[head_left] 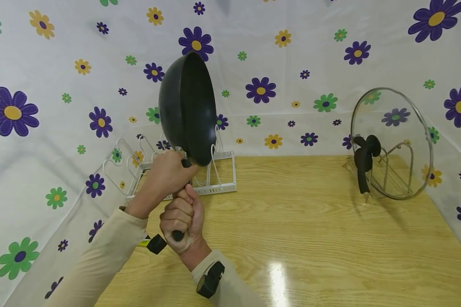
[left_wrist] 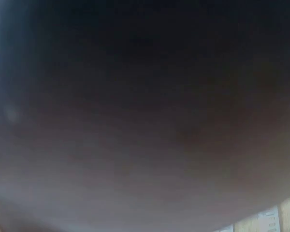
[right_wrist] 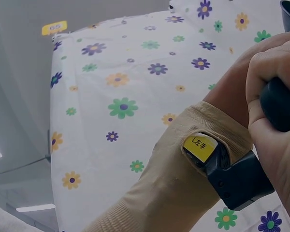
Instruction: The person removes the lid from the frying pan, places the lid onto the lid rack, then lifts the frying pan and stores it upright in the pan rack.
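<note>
In the head view, a black wok (head_left: 170, 100) is held up on its side, its opening facing right. My left hand (head_left: 169, 172) grips the handle close to the pan. Lower down, my right hand (head_left: 182, 217) wraps its fingers round the same handle, whose black end (head_left: 178, 235) pokes out below. Behind and under the wok stands a white wire rack (head_left: 224, 187); whether they touch I cannot tell. The wok's blurred dark underside (left_wrist: 145, 96) fills most of the left wrist view. The handle's end (right_wrist: 282, 104) also shows in the right wrist view.
A glass lid (head_left: 397, 170) with a black handle (head_left: 365, 162) stands upright in a small wire holder (head_left: 410, 166) at the right. Wood-grain tabletop (head_left: 292, 221) lies between rack and lid. Flower-patterned sheeting (head_left: 261, 55) rises behind and at the sides.
</note>
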Action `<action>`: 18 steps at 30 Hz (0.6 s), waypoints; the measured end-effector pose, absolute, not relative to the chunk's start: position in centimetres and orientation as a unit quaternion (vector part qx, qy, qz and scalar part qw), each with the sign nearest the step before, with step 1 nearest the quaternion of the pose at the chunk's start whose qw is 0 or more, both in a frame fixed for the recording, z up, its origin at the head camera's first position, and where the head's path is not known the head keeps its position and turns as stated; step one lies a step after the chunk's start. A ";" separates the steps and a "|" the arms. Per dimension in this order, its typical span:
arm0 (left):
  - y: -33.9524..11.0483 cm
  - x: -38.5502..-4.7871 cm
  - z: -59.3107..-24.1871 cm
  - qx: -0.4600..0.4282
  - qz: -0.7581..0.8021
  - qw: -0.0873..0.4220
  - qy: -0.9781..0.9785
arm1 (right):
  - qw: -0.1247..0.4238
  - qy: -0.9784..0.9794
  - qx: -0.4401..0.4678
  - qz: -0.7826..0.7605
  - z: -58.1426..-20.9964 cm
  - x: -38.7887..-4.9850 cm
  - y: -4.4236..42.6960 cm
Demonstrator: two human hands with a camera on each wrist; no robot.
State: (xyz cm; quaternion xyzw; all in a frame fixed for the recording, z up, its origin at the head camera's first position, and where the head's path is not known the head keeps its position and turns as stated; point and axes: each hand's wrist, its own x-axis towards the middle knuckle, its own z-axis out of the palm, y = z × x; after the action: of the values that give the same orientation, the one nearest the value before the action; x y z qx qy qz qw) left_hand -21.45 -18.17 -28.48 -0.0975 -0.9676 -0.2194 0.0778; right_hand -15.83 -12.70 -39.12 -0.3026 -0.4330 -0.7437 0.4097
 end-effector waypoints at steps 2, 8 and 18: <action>-18.1 -21.5 -28.5 -0.100 -0.212 0.081 -0.969 | 0.409 -0.437 -0.301 -0.742 -39.1 -15.8 -12.6; -17.6 -21.8 -28.5 -0.113 -0.200 0.085 -0.970 | 0.404 -0.452 -0.299 -0.737 -39.2 -15.8 -12.3; -17.1 -21.7 -28.2 -0.090 -0.179 0.047 -0.979 | 0.399 -0.463 -0.296 -0.734 -39.2 -15.8 -12.0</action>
State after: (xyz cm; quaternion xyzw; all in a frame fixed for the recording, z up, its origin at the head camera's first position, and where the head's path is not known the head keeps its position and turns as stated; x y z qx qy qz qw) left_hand -21.71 -17.08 -28.22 -0.0901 -0.9786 -0.1791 0.0469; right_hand -15.79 -11.97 -39.25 -0.2957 -0.4631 -0.7339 0.3993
